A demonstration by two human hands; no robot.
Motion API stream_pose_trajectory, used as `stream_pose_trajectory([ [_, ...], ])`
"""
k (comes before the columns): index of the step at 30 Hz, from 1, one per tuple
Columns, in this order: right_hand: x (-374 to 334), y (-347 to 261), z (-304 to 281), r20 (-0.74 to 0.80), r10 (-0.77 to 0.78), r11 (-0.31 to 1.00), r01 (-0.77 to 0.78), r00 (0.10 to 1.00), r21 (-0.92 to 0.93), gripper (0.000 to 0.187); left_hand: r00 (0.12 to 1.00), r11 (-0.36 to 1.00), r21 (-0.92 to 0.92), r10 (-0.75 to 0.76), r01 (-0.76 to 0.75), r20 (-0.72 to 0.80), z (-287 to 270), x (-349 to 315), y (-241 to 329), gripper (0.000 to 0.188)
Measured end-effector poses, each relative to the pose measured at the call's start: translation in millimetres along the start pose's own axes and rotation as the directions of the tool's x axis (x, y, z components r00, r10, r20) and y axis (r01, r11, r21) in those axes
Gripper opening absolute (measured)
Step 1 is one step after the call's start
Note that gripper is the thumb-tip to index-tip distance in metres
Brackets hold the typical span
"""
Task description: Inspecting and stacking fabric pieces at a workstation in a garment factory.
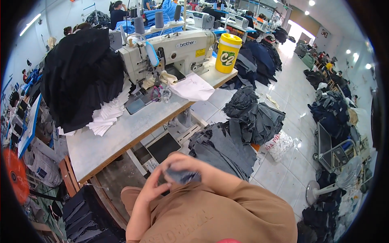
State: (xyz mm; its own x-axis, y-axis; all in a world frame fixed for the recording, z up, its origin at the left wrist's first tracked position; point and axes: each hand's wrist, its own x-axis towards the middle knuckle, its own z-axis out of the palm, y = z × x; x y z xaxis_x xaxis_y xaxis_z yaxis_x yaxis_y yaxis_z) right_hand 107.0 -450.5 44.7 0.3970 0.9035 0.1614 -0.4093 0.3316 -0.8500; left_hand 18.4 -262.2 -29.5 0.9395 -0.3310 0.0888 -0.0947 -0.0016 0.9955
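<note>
A small dark grey piece of cloth (pixel 183 175), blurred by motion, is in my hands in front of my body, above my lap. My right hand (pixel 182 162) comes over it from the right with fingers bent round its upper side. On its left edge, my left hand (pixel 152 187) grips with curled fingers, the thumb lower down. Part of the cloth is hidden by my fingers. Beyond my hands stands a sewing machine (pixel 170 50) on a white table (pixel 105 139). White cloth (pixel 192 87) and small scissors-like tools (pixel 160 93) lie in front of it.
A tall black fabric stack (pixel 81 77) rests on the table's left, a yellow cup (pixel 228 53) at its right end. Grey cloth pieces (pixel 221 148) pile up to my right. Dark cloth (pixel 89 214) sits at lower left. A fan (pixel 344 176) stands on the right.
</note>
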Motion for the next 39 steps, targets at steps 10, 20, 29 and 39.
stream_pose_trajectory([
  [10,5.5,-34.1,27.0,0.285,-0.132,0.984,0.16,0.949,-0.078,0.056,0.925,0.975,0.178,0.189,-0.136,-0.329,17.7,-11.0,54.9,0.004],
  [20,-10.7,35.2,-13.6,0.106,0.544,0.807,-0.553,0.833,0.205,0.055,0.749,0.715,0.681,0.536,-0.157,-0.39,-20.8,-23.8,80.6,0.014],
  [29,-4.0,26.1,-0.7,-0.091,0.088,0.974,-0.105,0.992,-0.199,0.031,0.933,0.978,0.159,0.182,-0.138,-0.311,-20.7,-42.7,66.1,0.032],
  [39,3.6,2.8,25.7,0.006,0.034,0.667,-0.018,0.999,-0.745,0.023,0.979,0.788,-0.616,-0.141,0.023,-0.144,10.7,-40.6,29.8,0.027],
])
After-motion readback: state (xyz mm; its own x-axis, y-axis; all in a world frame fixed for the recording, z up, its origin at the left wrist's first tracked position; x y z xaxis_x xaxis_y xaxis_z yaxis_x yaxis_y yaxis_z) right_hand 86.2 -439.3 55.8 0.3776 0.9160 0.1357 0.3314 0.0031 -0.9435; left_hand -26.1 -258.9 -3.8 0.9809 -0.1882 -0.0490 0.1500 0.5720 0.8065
